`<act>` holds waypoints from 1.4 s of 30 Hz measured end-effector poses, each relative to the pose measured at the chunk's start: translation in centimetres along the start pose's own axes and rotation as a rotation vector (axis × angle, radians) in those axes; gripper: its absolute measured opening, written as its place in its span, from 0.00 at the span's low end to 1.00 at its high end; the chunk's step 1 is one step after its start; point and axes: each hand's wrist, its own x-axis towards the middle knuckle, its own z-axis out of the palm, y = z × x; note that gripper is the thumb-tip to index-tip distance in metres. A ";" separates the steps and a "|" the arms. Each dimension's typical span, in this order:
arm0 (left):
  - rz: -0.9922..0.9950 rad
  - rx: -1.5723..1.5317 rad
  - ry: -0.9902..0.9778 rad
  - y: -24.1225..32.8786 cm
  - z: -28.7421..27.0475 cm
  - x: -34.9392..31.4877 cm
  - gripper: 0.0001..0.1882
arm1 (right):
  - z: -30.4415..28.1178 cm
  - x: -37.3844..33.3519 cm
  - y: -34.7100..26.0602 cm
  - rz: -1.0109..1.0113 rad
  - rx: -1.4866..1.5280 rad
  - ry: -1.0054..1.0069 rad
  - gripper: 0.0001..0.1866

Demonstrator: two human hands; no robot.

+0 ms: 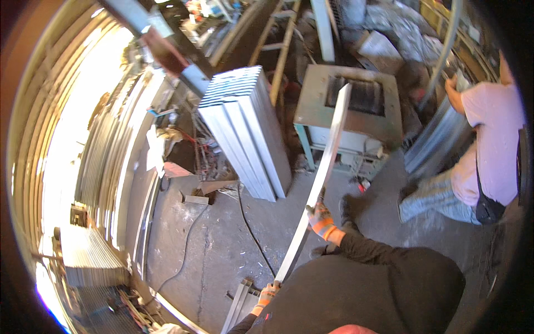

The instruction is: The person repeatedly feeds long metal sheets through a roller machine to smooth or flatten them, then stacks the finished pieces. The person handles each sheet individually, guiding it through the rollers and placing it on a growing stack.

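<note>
A long pale metal bar [312,202] slants away from me, its far end above a grey-green machine [311,106] with a dark rectangular opening in its top. About midway along it, my right hand [324,222], in an orange and grey glove, is closed around the bar. My left hand [266,298], gloved the same way, grips the near end low by my body; its fingers partly show. Close to that hand, shorter metal profiles [238,306] lie on the floor. A tall bundle of silvery metal profiles [245,133] stands left of the bar.
At the right, another person [489,139] in a pale pink top handles a stack of long metal profiles [436,139]. A black cable [250,228] crosses the floor. More profile stacks [105,161] line the left side. Scrap pieces [208,186] lie beside the tall bundle.
</note>
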 end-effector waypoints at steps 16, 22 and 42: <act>-0.367 0.682 1.476 -2.5 -35.0 -18.8 0.41 | -15.3 -4.6 -42.8 -1.818 0.249 0.231 0.14; -0.672 0.966 1.267 -5.5 -37.9 -30.6 0.54 | -13.6 -3.1 -34.1 -1.819 0.209 -0.543 0.17; -0.439 -0.707 0.476 12.4 -24.6 36.2 0.31 | -21.4 42.1 7.2 -0.217 -0.809 0.236 0.45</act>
